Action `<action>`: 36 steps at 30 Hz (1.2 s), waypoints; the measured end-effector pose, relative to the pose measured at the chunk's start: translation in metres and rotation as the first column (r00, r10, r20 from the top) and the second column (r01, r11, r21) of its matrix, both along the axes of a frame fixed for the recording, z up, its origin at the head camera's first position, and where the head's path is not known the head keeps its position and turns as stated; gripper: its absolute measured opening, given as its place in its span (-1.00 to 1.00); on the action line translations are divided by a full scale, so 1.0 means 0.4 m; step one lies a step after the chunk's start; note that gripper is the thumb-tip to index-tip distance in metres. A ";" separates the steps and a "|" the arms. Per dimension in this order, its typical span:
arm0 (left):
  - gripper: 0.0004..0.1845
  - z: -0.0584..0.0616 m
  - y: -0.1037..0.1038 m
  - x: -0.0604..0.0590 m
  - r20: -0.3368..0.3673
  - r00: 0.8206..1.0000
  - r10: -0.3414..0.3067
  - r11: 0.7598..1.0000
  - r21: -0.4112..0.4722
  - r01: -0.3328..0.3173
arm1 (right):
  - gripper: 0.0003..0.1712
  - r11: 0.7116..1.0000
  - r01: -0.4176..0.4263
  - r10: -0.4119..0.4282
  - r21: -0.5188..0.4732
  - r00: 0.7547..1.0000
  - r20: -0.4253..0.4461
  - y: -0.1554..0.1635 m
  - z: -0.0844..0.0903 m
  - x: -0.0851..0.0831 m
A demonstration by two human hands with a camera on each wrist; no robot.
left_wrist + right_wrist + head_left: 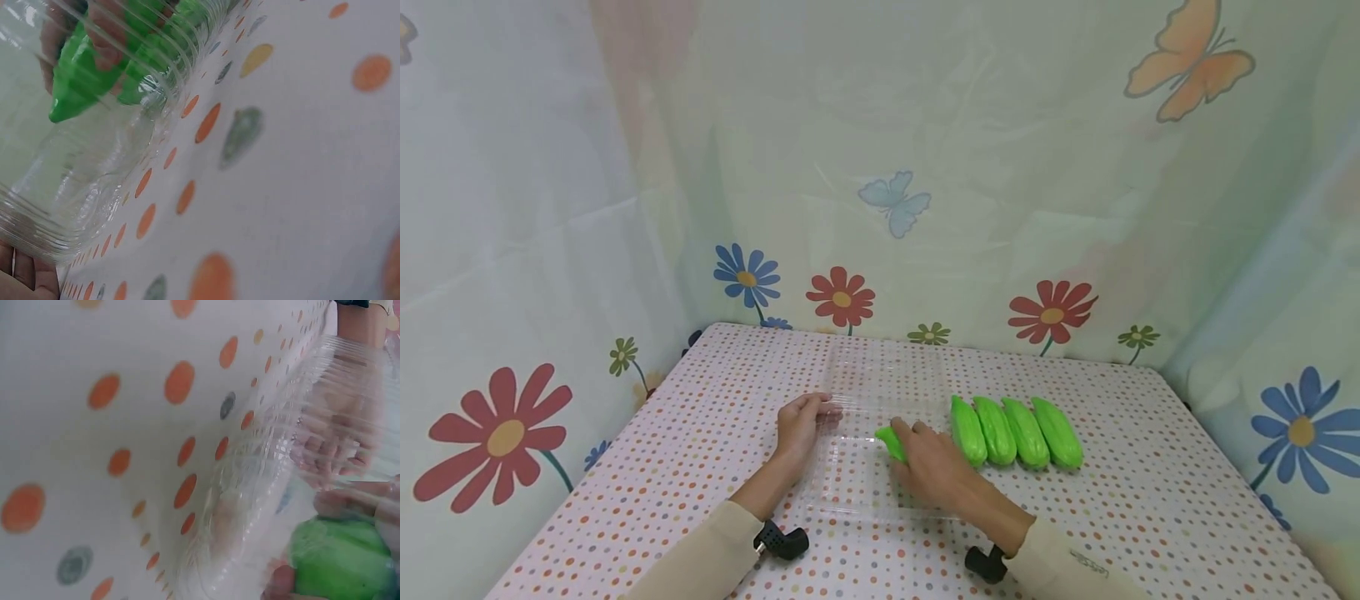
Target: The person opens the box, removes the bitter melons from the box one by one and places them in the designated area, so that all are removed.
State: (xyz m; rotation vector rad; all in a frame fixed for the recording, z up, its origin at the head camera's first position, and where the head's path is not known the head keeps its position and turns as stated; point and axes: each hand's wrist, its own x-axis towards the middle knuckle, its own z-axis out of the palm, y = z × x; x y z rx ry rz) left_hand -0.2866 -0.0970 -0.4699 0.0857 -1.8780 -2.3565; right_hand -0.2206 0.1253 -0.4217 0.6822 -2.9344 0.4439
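Note:
A clear ribbed plastic box (850,505) lies on the table, its hinged lid (887,367) folded back away from me. My right hand (936,467) grips a glossy green oblong vegetable-like piece (891,443) over the box, its pointed tip showing past the fingers. Through the plastic in the left wrist view, that same green piece (81,81) shows tip down. My left hand (799,429) is at the box's left side near the hinge, fingers against the plastic. In the left wrist view, its fingers (25,272) appear just outside the box's wall.
Several matching green pieces (1018,433) lie side by side right of the box, close to my right hand. A dotted cloth (1150,500) covers the table. Flower-printed curtains (985,208) stand at the back and sides.

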 end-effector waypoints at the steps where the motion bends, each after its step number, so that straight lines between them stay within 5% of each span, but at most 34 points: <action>1: -0.64 0.000 0.000 0.001 0.005 1.000 0.000 1.000 0.004 0.000 | -0.33 1.000 0.005 -0.005 -0.010 1.000 -0.006 0.002 0.002 0.001; 10: -0.65 -0.002 0.001 0.004 -0.010 1.000 -0.001 1.000 0.001 0.001 | -0.34 0.997 0.041 -0.051 -0.070 0.989 -0.139 0.025 0.009 0.002; 22: -0.64 -0.005 0.000 -0.001 -0.011 1.000 0.007 1.000 -0.017 -0.007 | -0.34 0.991 0.039 -0.066 -0.130 0.975 -0.211 0.047 0.029 -0.011; 36: -0.63 -0.001 0.002 -0.004 -0.006 1.000 0.006 1.000 -0.013 -0.006 | -0.33 0.976 0.096 -0.158 -0.198 0.931 -0.328 0.105 0.028 -0.052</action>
